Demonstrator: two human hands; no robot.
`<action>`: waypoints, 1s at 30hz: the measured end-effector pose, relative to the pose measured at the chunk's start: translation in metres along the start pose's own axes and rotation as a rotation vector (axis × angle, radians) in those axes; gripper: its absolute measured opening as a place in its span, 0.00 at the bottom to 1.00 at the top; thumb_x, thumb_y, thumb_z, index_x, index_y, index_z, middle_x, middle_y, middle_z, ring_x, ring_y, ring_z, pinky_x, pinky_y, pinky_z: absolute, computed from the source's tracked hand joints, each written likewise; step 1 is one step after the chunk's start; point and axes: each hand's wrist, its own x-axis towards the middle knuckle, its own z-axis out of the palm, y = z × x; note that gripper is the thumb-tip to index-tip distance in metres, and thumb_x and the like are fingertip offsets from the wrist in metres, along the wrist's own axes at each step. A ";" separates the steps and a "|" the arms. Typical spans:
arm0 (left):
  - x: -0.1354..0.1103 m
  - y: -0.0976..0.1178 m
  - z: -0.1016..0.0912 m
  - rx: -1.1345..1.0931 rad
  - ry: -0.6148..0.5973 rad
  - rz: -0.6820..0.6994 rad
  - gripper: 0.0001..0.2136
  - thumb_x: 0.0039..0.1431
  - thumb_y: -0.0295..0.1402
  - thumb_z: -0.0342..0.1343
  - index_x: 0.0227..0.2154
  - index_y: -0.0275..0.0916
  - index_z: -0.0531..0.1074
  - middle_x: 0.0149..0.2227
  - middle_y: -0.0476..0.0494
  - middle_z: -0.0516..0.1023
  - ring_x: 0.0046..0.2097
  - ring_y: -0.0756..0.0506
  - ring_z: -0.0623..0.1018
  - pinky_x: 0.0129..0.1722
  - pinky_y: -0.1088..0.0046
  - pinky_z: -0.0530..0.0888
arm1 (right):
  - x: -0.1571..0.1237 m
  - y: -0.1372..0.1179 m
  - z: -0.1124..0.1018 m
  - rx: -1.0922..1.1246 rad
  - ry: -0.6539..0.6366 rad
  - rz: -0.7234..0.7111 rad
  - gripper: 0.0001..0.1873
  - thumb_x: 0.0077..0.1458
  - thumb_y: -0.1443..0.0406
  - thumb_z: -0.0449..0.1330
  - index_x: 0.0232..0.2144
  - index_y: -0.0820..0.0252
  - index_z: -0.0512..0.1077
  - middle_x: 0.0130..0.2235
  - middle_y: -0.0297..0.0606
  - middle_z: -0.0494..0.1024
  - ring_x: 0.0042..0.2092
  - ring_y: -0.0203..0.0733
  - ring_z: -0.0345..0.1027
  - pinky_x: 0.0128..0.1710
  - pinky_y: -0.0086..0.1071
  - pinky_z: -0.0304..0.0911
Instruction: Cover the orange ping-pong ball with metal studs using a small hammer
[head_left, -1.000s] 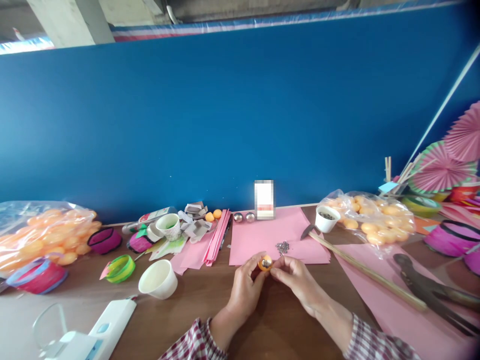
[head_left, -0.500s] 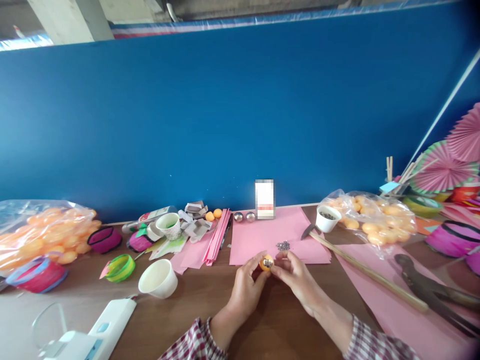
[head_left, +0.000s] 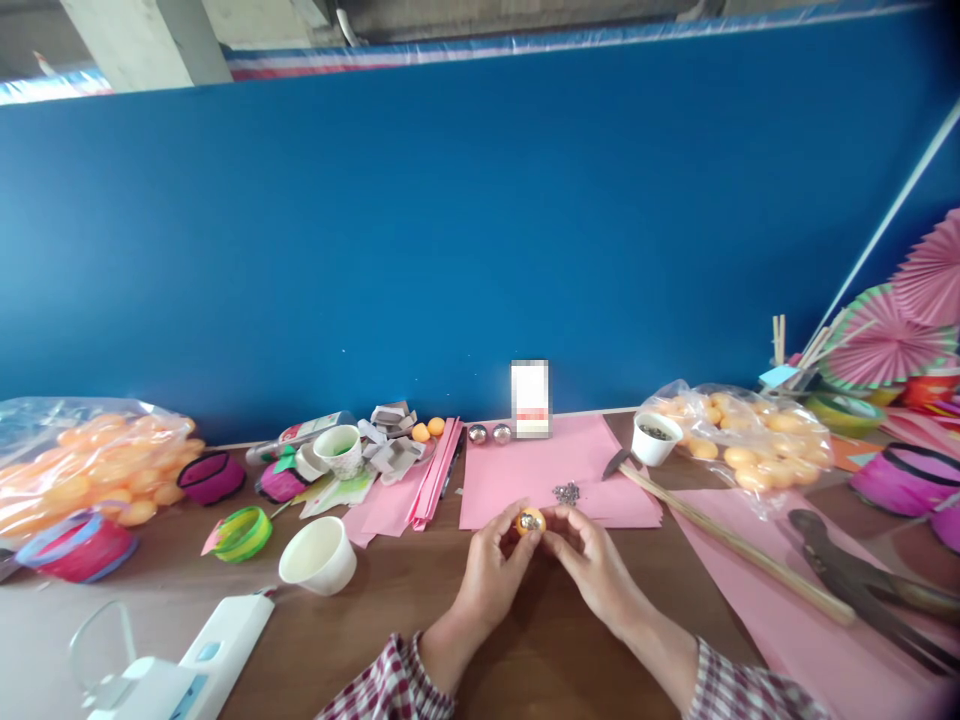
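My left hand [head_left: 491, 570] pinches a small orange ball [head_left: 530, 521] with a shiny silver piece set in its face, just above the brown table. My right hand [head_left: 592, 560] meets it from the right, fingertips pressed against the ball's side. Both hands hover at the near edge of a pink paper sheet [head_left: 540, 470]. A little heap of tiny silver bits [head_left: 567, 492] lies on that sheet right behind the fingers. Two silver balls [head_left: 489, 434] rest at the sheet's far left corner.
A white paper cup [head_left: 319, 556] stands left of my hands; another cup [head_left: 655, 438] and a hammer with a long wooden handle [head_left: 720, 535] lie to the right. Bags of orange balls [head_left: 742, 440] [head_left: 82, 465] flank the table. Pliers [head_left: 862, 580], paper fans [head_left: 892, 340], a white device [head_left: 202, 660].
My hands and the ball have shifted slightly away from me, and my right fingers have closed in tighter on the ball. Nothing else on the table has moved.
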 end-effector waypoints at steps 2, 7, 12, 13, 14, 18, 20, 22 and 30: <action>-0.001 0.001 0.000 -0.003 0.002 0.005 0.18 0.55 0.35 0.54 0.49 0.35 0.68 0.46 0.40 0.76 0.46 0.43 0.76 0.48 0.67 0.73 | -0.001 -0.002 0.001 -0.011 -0.008 -0.007 0.14 0.53 0.57 0.57 0.40 0.58 0.68 0.41 0.41 0.75 0.43 0.45 0.69 0.46 0.38 0.65; -0.002 0.005 0.000 0.009 -0.003 0.036 0.16 0.56 0.36 0.53 0.47 0.37 0.69 0.44 0.42 0.77 0.46 0.43 0.76 0.49 0.67 0.72 | -0.005 -0.010 0.006 -0.027 -0.008 -0.019 0.13 0.50 0.58 0.60 0.37 0.57 0.66 0.39 0.40 0.75 0.41 0.45 0.70 0.43 0.38 0.67; 0.000 0.001 -0.001 0.018 -0.045 0.035 0.19 0.55 0.36 0.54 0.51 0.38 0.67 0.48 0.42 0.76 0.49 0.43 0.74 0.52 0.65 0.70 | -0.005 -0.008 0.007 -0.040 0.030 -0.006 0.15 0.49 0.58 0.61 0.38 0.55 0.64 0.40 0.39 0.74 0.40 0.44 0.71 0.41 0.37 0.68; 0.000 0.000 -0.001 0.015 -0.049 0.043 0.20 0.55 0.36 0.54 0.52 0.38 0.66 0.49 0.42 0.75 0.50 0.43 0.74 0.52 0.65 0.69 | -0.005 -0.007 0.007 -0.041 0.038 -0.011 0.15 0.50 0.58 0.60 0.38 0.55 0.64 0.40 0.39 0.74 0.40 0.44 0.71 0.42 0.37 0.67; 0.000 -0.001 -0.001 0.010 -0.053 0.052 0.21 0.55 0.35 0.54 0.53 0.38 0.65 0.49 0.42 0.74 0.50 0.42 0.74 0.52 0.65 0.69 | -0.004 -0.006 0.006 -0.039 0.041 -0.015 0.15 0.50 0.58 0.60 0.39 0.55 0.64 0.41 0.39 0.74 0.41 0.44 0.71 0.42 0.37 0.67; -0.001 -0.001 0.000 0.005 -0.070 0.072 0.23 0.55 0.33 0.54 0.54 0.38 0.63 0.50 0.41 0.74 0.50 0.42 0.74 0.53 0.65 0.69 | -0.003 -0.004 0.004 -0.037 0.036 -0.024 0.14 0.51 0.60 0.59 0.40 0.55 0.65 0.42 0.39 0.74 0.42 0.44 0.70 0.43 0.37 0.67; -0.002 0.001 0.000 0.011 -0.070 0.079 0.22 0.56 0.33 0.53 0.54 0.37 0.63 0.50 0.41 0.73 0.50 0.42 0.73 0.53 0.64 0.68 | -0.003 -0.006 0.004 -0.048 0.027 -0.027 0.13 0.52 0.60 0.59 0.40 0.56 0.65 0.42 0.39 0.74 0.43 0.44 0.70 0.44 0.37 0.66; -0.002 0.002 0.000 0.007 -0.070 0.076 0.21 0.56 0.33 0.53 0.53 0.37 0.64 0.50 0.40 0.74 0.50 0.42 0.73 0.53 0.64 0.68 | -0.003 -0.008 0.004 -0.061 0.022 -0.028 0.12 0.52 0.60 0.58 0.40 0.55 0.65 0.42 0.39 0.75 0.43 0.44 0.70 0.44 0.36 0.66; -0.003 0.002 0.001 -0.109 -0.063 0.030 0.14 0.56 0.36 0.54 0.43 0.36 0.66 0.38 0.41 0.76 0.41 0.45 0.76 0.41 0.70 0.74 | -0.007 -0.009 0.007 -0.172 0.010 -0.093 0.11 0.53 0.64 0.56 0.41 0.55 0.66 0.42 0.39 0.74 0.42 0.43 0.70 0.43 0.35 0.67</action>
